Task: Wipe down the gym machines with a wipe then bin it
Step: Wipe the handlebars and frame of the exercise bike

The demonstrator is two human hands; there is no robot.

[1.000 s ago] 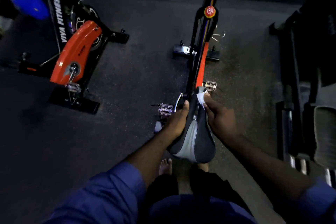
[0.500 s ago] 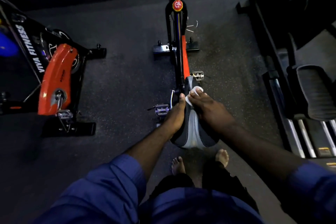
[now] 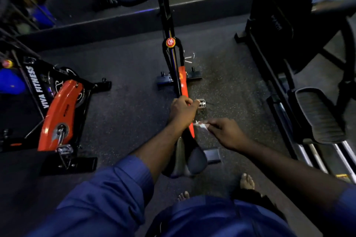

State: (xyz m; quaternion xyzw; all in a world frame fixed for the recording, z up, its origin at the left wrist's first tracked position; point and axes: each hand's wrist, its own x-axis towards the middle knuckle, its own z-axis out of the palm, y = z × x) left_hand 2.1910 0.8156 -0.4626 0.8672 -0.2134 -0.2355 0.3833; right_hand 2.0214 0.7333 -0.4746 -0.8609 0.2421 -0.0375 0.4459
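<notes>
A black and orange spin bike (image 3: 181, 81) stands straight ahead of me, its black and grey saddle (image 3: 189, 157) just below my forearms. My left hand (image 3: 182, 111) grips the bike's frame ahead of the saddle, fingers curled round it. To its right, my right hand (image 3: 224, 132) pinches a small crumpled white wipe (image 3: 200, 124) beside the orange frame panel. Whether the wipe touches the frame cannot be told.
A second orange bike marked VIVA FITNESS (image 3: 57, 113) stands at the left. A black machine with a ribbed foot plate (image 3: 317, 115) and steel rails fills the right side. My bare feet (image 3: 247, 181) stand on the dark speckled floor behind the saddle.
My left hand has gone forward from the saddle's nose onto the frame. My right hand with the wipe has left the saddle and moved off to the right of the frame.
</notes>
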